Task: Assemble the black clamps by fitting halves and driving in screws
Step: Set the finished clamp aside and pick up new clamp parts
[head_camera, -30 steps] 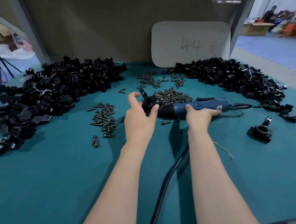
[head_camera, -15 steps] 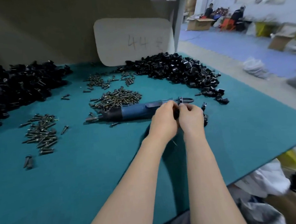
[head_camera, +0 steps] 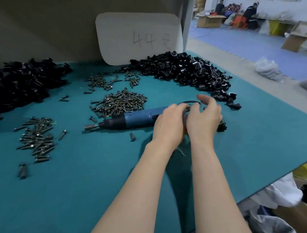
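Head view, only view.

Work surface: teal mat (head_camera: 77,185).
- Electric screwdriver (head_camera: 136,118) lies flat at mid-table, bit pointing left, blue body running right under the hands. Judged parked: no screw on the bit, no part under it.
- Left hand (head_camera: 167,124) is on the rear end of the tool, back of the hand toward the camera. The fingers bend over the spot where the cable (head_camera: 188,102) loops out. Cannot tell if they grip tool or cable, as the fingertips are hidden.
- Right hand (head_camera: 204,116) is just right of the left hand, the two touching or nearly so. Its fingers are loosely curved and spread, thumb raised, with nothing visible in them. Judged to be sorting out the cable, not fastening.

Task parts:
- One black clamp piece (head_camera: 222,127) sits on the mat just right of the right hand, partly hidden by it. Glossy black, ring-like. Cannot tell if it is one half or a joined pair.
- Stock is kept within reach, in an arc around the tool:
  - Right pile of clamp parts (head_camera: 182,70) at far right: short shiny curved pieces.
  - Left pile of black parts (head_camera: 19,84) at far left: blurred.
  - Central screw heap (head_camera: 120,103) just beyond the tool: dark screws with flanged heads.
  - Left screw heap (head_camera: 38,138) at near left.
  - One stray screw (head_camera: 132,137) just near of the tool.
- White card (head_camera: 140,37) marked "44" leans against the far wall.
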